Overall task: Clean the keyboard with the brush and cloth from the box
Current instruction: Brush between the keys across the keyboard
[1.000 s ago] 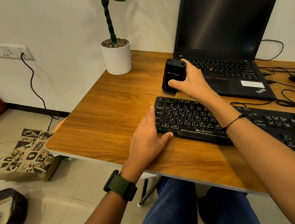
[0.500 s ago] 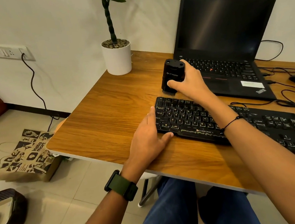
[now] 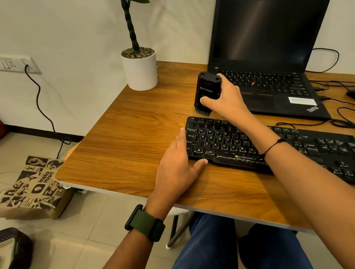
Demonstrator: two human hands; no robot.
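Black bristles point down from the brush [image 3: 207, 91] that my right hand [image 3: 226, 100] grips, thumb across its front, just beyond the keyboard's [image 3: 280, 144] far left corner. My left hand [image 3: 178, 166] lies flat with straight fingers against the keyboard's left end, thumb along its near edge. Behind my right hand stands the open laptop [image 3: 271, 40]; beyond my left, a white plant pot [image 3: 140, 71] on the wooden desk [image 3: 129, 134].
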